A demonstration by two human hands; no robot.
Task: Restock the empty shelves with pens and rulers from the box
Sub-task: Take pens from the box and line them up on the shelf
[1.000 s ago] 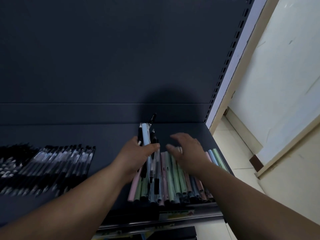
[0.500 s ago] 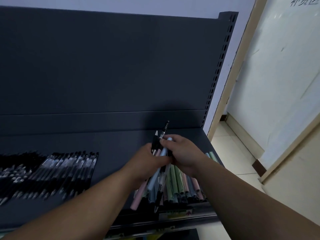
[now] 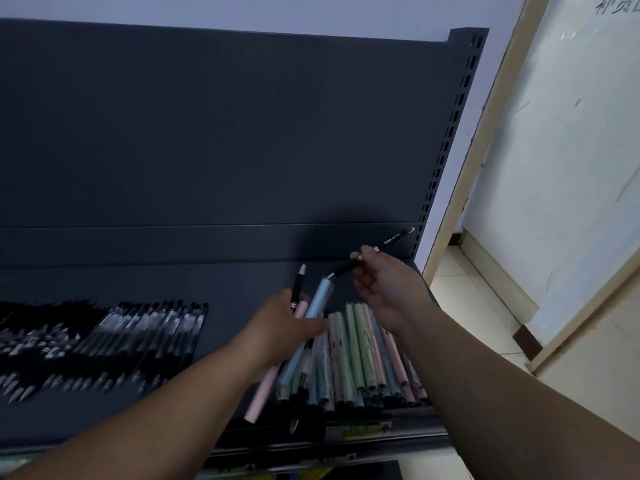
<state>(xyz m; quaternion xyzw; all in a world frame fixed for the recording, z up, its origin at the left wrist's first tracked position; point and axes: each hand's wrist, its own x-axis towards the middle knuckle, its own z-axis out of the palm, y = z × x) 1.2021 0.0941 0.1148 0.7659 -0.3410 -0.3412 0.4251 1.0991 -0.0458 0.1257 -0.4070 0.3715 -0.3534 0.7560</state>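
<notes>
Pens being sorted on a dark shelf (image 3: 225, 285).
The right hand (image 3: 388, 289) has just pinched one black pen (image 3: 375, 251) out of the bundle (image 3: 313, 306) gripped by the left hand (image 3: 287, 327), above the pastel pen row (image 3: 360, 355); it probably belongs left of that row.

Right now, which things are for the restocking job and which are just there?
Job: black pen in right hand; pen bundle in left hand; pastel pens and dark pens on shelf.
Just there: board; floor; price label.
</notes>
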